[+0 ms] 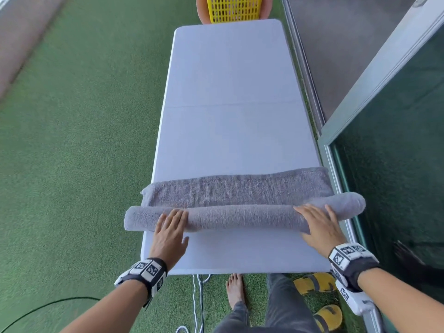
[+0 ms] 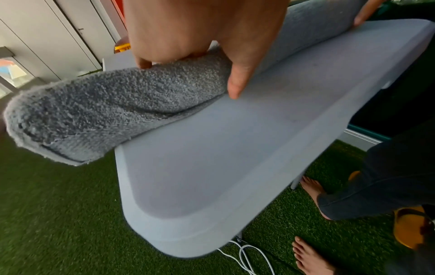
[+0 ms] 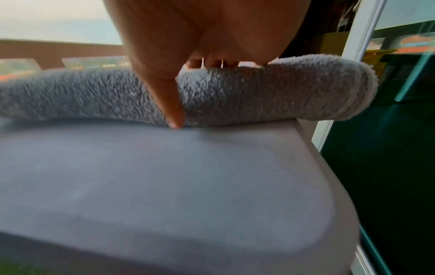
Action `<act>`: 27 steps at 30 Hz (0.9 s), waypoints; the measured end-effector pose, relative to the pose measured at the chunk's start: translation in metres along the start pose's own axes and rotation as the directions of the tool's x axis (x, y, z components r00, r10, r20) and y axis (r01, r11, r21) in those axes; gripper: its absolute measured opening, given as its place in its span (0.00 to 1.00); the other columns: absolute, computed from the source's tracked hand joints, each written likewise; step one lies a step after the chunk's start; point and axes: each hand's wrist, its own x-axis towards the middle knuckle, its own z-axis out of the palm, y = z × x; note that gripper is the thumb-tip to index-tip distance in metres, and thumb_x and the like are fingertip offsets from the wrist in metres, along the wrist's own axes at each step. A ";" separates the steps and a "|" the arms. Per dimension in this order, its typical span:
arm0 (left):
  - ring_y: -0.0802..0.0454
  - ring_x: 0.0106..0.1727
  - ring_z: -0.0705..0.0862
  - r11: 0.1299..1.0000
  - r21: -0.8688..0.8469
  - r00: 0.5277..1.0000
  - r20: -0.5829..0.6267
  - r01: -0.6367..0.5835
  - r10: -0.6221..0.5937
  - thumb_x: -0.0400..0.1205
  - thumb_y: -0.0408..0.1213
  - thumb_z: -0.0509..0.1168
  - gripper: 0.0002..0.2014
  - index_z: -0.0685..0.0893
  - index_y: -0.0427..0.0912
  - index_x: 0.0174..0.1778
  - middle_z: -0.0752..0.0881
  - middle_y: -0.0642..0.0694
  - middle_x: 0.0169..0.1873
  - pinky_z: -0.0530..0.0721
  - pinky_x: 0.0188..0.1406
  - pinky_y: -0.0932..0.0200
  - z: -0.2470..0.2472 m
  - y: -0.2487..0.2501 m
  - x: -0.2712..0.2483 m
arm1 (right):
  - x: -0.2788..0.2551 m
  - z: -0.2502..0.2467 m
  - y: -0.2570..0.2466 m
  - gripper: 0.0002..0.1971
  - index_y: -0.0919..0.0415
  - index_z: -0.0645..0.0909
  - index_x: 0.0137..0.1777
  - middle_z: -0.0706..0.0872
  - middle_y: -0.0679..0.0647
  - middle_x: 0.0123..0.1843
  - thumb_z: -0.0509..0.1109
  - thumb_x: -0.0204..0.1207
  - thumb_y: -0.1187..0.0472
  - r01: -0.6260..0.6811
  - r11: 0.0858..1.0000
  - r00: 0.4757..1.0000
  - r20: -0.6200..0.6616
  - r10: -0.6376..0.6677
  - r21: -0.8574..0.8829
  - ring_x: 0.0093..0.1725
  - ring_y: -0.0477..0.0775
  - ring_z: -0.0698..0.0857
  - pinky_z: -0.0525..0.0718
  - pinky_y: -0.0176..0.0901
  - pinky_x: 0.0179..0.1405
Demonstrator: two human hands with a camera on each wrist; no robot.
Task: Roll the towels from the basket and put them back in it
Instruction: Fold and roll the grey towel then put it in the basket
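Green turf surrounds the counter (image 1: 230, 92); at 6 o'clock both hands, left hand (image 1: 169, 233) and right hand (image 1: 320, 227), press flat, uncurled fingers on the half-rolled grey towel (image 1: 240, 216) (soft, floppy; best handled near its ends).

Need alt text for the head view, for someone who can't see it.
Both hands, left hand and right hand, press flat on a partly rolled grey towel across a white table. A yellow basket stands beyond the far end.
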 end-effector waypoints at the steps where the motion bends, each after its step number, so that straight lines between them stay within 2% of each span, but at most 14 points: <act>1: 0.43 0.65 0.81 1.000 0.005 1.000 0.002 0.002 -0.002 0.65 0.41 0.80 0.34 0.79 0.40 0.68 0.84 0.44 0.63 0.69 0.72 0.41 0.000 0.000 -0.003 | -0.003 0.005 0.000 0.35 0.45 0.66 0.77 0.72 0.42 0.77 0.74 0.71 0.52 -0.007 1.000 1.000 -0.004 0.007 -0.009 0.78 0.47 0.67 0.37 0.53 0.80; 3: 0.46 0.55 0.84 1.000 -0.002 0.999 -0.035 -0.025 0.025 0.68 0.41 0.75 0.22 0.83 0.44 0.58 0.86 0.48 0.53 0.74 0.65 0.43 -0.004 0.001 -0.001 | -0.002 0.005 0.000 0.30 0.43 0.73 0.71 0.79 0.41 0.70 0.75 0.68 0.54 -0.010 0.999 1.000 0.005 0.011 -0.038 0.72 0.46 0.73 0.41 0.51 0.80; 5: 0.46 0.55 0.83 1.000 0.006 0.998 -0.067 -0.016 0.016 0.76 0.47 0.60 0.17 0.83 0.44 0.57 0.86 0.47 0.52 0.74 0.66 0.42 -0.011 0.000 0.007 | 0.009 -0.003 0.001 0.27 0.43 0.73 0.70 0.78 0.40 0.71 0.72 0.70 0.51 -0.021 0.999 1.000 -0.001 0.021 -0.041 0.72 0.46 0.72 0.44 0.57 0.80; 7: 0.41 0.71 0.75 0.999 -0.008 0.997 -0.063 0.040 -0.040 0.83 0.46 0.47 0.26 0.74 0.37 0.72 0.79 0.40 0.69 0.62 0.78 0.38 -0.014 -0.004 0.020 | 0.022 -0.012 0.003 0.28 0.43 0.67 0.76 0.69 0.42 0.79 0.65 0.75 0.52 -0.042 0.999 0.998 -0.055 0.042 0.010 0.77 0.48 0.66 0.45 0.63 0.81; 9: 0.42 0.83 0.54 0.992 -0.063 0.994 -0.022 0.105 -0.107 0.86 0.50 0.41 0.31 0.55 0.36 0.83 0.57 0.40 0.81 0.45 0.82 0.41 -0.013 -0.004 0.026 | 0.031 -0.015 0.005 0.30 0.44 0.55 0.82 0.55 0.41 0.84 0.55 0.81 0.48 -0.043 0.998 0.994 -0.098 0.047 0.047 0.82 0.47 0.56 0.41 0.63 0.81; 10: 0.43 0.84 0.48 0.992 -0.071 0.995 0.006 0.104 -0.104 0.86 0.54 0.42 0.33 0.50 0.38 0.84 0.50 0.43 0.82 0.42 0.82 0.42 -0.010 -0.004 0.025 | 0.031 -0.015 0.005 0.32 0.43 0.48 0.84 0.49 0.39 0.84 0.53 0.82 0.42 -0.025 0.998 0.997 -0.076 0.029 0.054 0.84 0.46 0.51 0.37 0.60 0.80; 12: 0.42 0.83 0.50 0.999 -0.009 0.998 0.038 0.041 -0.041 0.83 0.58 0.56 0.39 0.53 0.39 0.83 0.53 0.42 0.82 0.46 0.82 0.41 -0.005 -0.004 0.016 | 0.022 -0.005 0.007 0.40 0.43 0.43 0.84 0.46 0.38 0.84 0.61 0.79 0.38 0.016 1.000 1.000 -0.016 -0.016 0.016 0.84 0.45 0.47 0.32 0.56 0.79; 15: 0.42 0.74 0.73 1.000 0.023 1.000 0.019 0.013 -0.014 0.72 0.45 0.74 0.34 0.75 0.39 0.73 0.79 0.42 0.70 0.59 0.79 0.40 -0.002 -0.004 0.012 | 0.011 0.008 0.014 0.40 0.47 0.66 0.79 0.73 0.46 0.78 0.77 0.67 0.59 0.072 0.997 0.996 -0.047 -0.071 0.022 0.78 0.50 0.68 0.39 0.53 0.80; 17: 0.44 0.62 0.81 1.000 0.026 1.000 -0.028 0.014 -0.013 0.72 0.46 0.69 0.22 0.82 0.43 0.61 0.85 0.47 0.57 0.66 0.74 0.44 -0.007 -0.004 0.025 | 0.024 0.005 0.016 0.35 0.49 0.76 0.73 0.81 0.47 0.70 0.78 0.63 0.63 0.065 0.997 0.996 -0.065 -0.063 0.043 0.72 0.52 0.76 0.48 0.53 0.80; 19: 0.44 0.57 0.81 0.998 0.038 0.998 -0.049 0.039 -0.037 0.76 0.51 0.53 0.21 0.82 0.43 0.56 0.85 0.47 0.52 0.66 0.70 0.45 -0.019 -0.004 0.043 | 0.045 -0.012 0.014 0.29 0.47 0.75 0.73 0.79 0.45 0.72 0.71 0.70 0.56 0.046 0.999 0.998 -0.052 -0.046 -0.002 0.72 0.50 0.74 0.51 0.55 0.80; 21: 0.41 0.70 0.75 0.994 -0.003 0.992 -0.070 0.106 -0.106 0.79 0.50 0.43 0.30 0.75 0.39 0.69 0.79 0.42 0.67 0.55 0.78 0.41 -0.025 -0.004 0.060 | 0.066 -0.029 0.014 0.27 0.49 0.69 0.77 0.73 0.45 0.77 0.56 0.76 0.52 0.005 1.000 0.996 -0.087 -0.008 -0.029 0.76 0.49 0.69 0.48 0.60 0.81; 23: 0.43 0.82 0.60 0.986 -0.069 0.980 -0.122 0.151 -0.159 0.83 0.53 0.43 0.32 0.60 0.40 0.82 0.63 0.43 0.80 0.41 0.82 0.43 -0.029 -0.002 0.071 | 0.078 -0.037 0.012 0.32 0.52 0.64 0.81 0.68 0.47 0.81 0.45 0.76 0.47 -0.004 1.000 0.977 -0.213 0.007 0.017 0.79 0.50 0.66 0.47 0.63 0.80; 24: 0.45 0.83 0.55 0.989 -0.074 0.982 -0.125 0.131 -0.140 0.83 0.58 0.43 0.35 0.56 0.41 0.83 0.58 0.45 0.82 0.39 0.82 0.43 -0.029 0.002 0.075 | 0.082 -0.038 0.009 0.32 0.52 0.62 0.81 0.66 0.47 0.82 0.45 0.78 0.43 0.028 0.999 0.970 -0.243 -0.020 0.032 0.80 0.50 0.64 0.45 0.63 0.80; 27: 0.44 0.84 0.48 0.998 -0.037 0.998 -0.033 0.045 -0.047 0.77 0.68 0.53 0.46 0.50 0.42 0.84 0.54 0.42 0.83 0.40 0.82 0.43 -0.022 0.027 0.087 | 0.090 -0.027 -0.016 0.41 0.49 0.55 0.84 0.60 0.47 0.84 0.57 0.73 0.31 0.117 0.993 0.982 -0.152 -0.115 0.005 0.83 0.49 0.56 0.38 0.59 0.80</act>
